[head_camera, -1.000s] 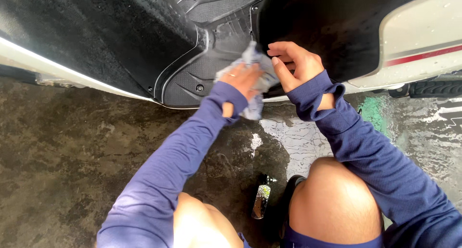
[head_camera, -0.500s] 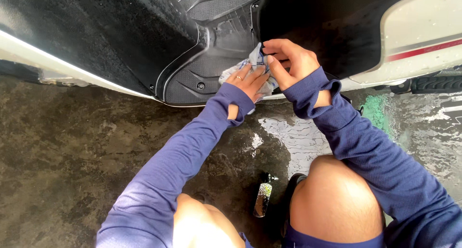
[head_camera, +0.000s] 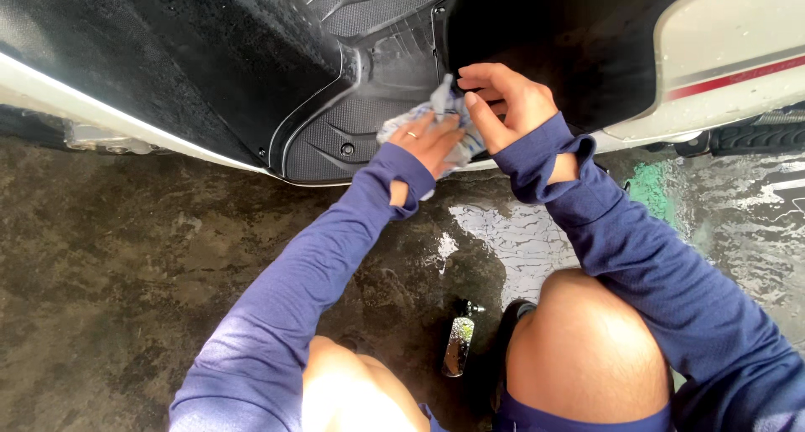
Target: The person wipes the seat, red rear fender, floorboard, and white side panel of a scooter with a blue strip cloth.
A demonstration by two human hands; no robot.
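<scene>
The only package in your view is a small bottle (head_camera: 459, 345) standing on the wet concrete floor (head_camera: 126, 256) between your knees. It is slim and cylindrical, dark at the cap, with a glossy, greenish label. No signs or screens are visible.

Soft, even daylight fills the frame, with no hard shadows. The wet concrete floor (head_camera: 537, 239) gives a pale sheen at centre right. The black underside panel (head_camera: 193, 72) at upper left stays dark and low in detail. Focus is fairly sharp; the bare knee (head_camera: 579, 348) at lower right looks overexposed.
</scene>
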